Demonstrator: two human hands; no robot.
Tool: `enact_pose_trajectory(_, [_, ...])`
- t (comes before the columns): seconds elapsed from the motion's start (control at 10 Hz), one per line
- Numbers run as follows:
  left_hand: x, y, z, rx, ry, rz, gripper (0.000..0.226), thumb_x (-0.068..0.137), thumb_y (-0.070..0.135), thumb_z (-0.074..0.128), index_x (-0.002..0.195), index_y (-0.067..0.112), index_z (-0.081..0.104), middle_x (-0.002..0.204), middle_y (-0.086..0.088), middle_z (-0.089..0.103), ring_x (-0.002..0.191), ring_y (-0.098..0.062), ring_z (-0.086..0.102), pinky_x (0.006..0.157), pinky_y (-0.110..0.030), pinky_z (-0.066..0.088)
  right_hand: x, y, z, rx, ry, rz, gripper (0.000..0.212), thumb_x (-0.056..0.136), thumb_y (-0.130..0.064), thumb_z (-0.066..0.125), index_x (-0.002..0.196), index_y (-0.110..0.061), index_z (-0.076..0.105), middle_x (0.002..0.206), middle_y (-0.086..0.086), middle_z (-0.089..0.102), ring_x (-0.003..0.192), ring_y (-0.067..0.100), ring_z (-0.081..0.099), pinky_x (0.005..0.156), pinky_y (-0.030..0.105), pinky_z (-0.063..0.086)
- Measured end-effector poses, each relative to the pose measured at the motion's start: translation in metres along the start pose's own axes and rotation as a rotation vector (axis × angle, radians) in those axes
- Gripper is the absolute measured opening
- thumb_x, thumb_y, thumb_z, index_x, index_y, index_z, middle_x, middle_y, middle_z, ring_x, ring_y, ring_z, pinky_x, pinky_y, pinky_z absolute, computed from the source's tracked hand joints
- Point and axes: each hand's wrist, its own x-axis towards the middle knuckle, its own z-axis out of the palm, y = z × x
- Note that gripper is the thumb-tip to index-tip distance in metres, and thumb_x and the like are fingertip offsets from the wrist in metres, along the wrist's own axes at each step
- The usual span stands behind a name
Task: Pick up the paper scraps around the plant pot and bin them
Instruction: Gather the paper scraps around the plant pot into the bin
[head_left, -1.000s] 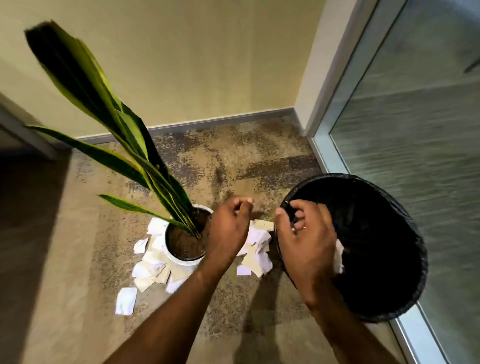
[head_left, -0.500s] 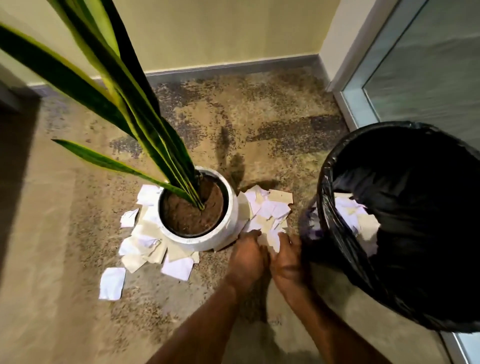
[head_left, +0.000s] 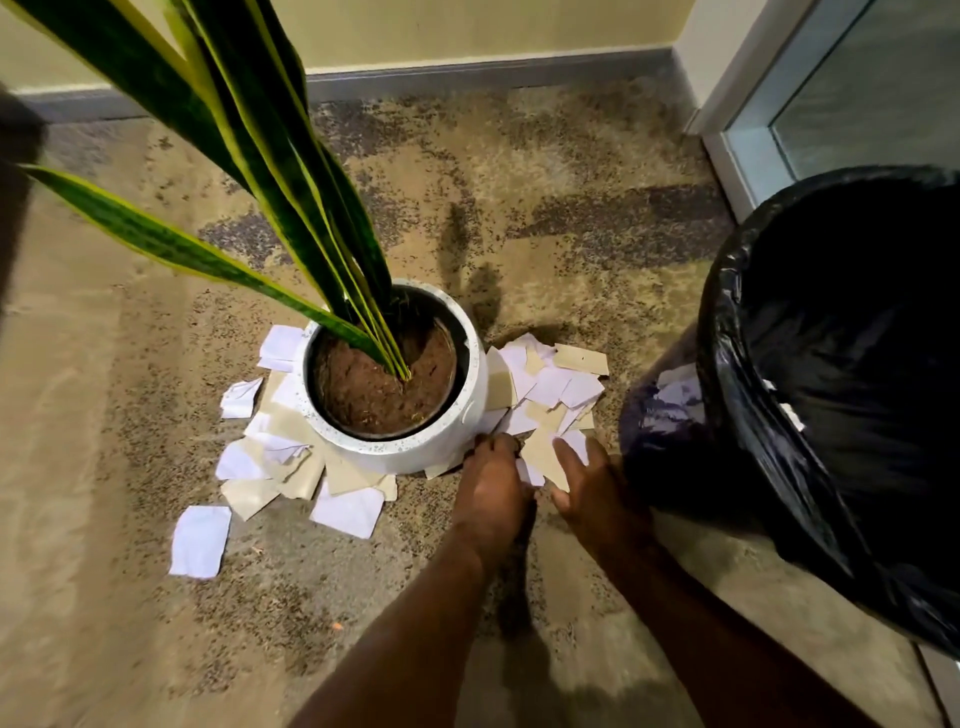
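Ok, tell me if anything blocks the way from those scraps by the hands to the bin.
Nothing visible does. The left hand and right hand touch the scraps beside the plant pot, and the bin stands just right of that pile, its mouth open.

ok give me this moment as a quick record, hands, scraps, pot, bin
plant pot: white, upright, holds soil and long leaves
bin: black liner, right of the pot
right pile: white and beige scraps between pot and bin
left pile: scraps against the pot, one white scrap apart
left hand: at the pot's base, fingers bent into the right pile; grip unclear
right hand: fingers spread on a beige scrap
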Motion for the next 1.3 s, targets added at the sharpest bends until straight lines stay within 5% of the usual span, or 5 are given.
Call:
enact_pose_trajectory(0.3, [0.006,-0.004,-0.004,0.061,0.027,0.043,0.016,0.088,0.018,0.062,0.101,0.009,0.062,0.106,-0.014,0.06,0.097,-0.03,0.057,0.083,-0.038,0.049,-0.007,0.001,0.0,0.018,-0.025,-0.084,0.056,0.049,-0.022,0.092,0.093,-0.011,0.057,0.088,0.011,0.063,0.078,0.028,0.061,0.062,0.033,0.049])
enact_pose_trajectory(0.5, [-0.003,-0.001,-0.005,0.031,0.019,0.018,0.007,0.095,0.018,0.054,0.096,0.015,0.06,0.1,-0.006,0.058,0.088,-0.019,0.055,0.082,-0.036,0.05,-0.012,-0.007,-0.014,0.141,0.206,0.071,0.027,0.069,-0.002,0.078,0.091,-0.007,0.062,0.062,0.008,0.063,0.049,0.025,0.061,0.042,0.026,0.043])
enact_pose_trajectory(0.7, [-0.027,0.032,-0.016,-0.233,0.257,0.004,0.013,0.091,0.024,0.057,0.079,0.017,0.059,0.077,0.002,0.063,0.071,-0.014,0.057,0.066,-0.028,0.048,-0.031,-0.034,-0.065,0.266,0.318,0.212,0.033,0.086,-0.027,0.061,0.115,-0.01,0.057,0.067,0.007,0.067,0.048,0.024,0.062,0.038,0.026,0.042])
enact_pose_trajectory(0.9, [-0.042,0.107,-0.094,-0.593,0.484,0.001,0.012,0.087,0.017,0.068,0.079,0.008,0.064,0.07,0.003,0.066,0.062,-0.002,0.057,0.059,-0.016,0.042,-0.038,-0.062,-0.178,0.386,0.525,0.323,0.023,0.089,-0.03,0.036,0.094,-0.012,0.05,0.042,0.005,0.054,0.031,0.028,0.052,0.029,0.025,0.034])
enact_pose_trajectory(1.3, [-0.04,0.264,-0.167,-0.286,0.365,0.487,0.008,0.078,0.017,0.067,0.07,0.02,0.068,0.073,0.01,0.065,0.07,-0.006,0.058,0.064,-0.021,0.044,-0.052,0.049,-0.332,0.535,0.659,0.562,0.013,0.092,-0.023,0.052,0.098,-0.016,0.061,0.087,0.021,0.068,0.083,0.043,0.063,0.068,0.041,0.047])
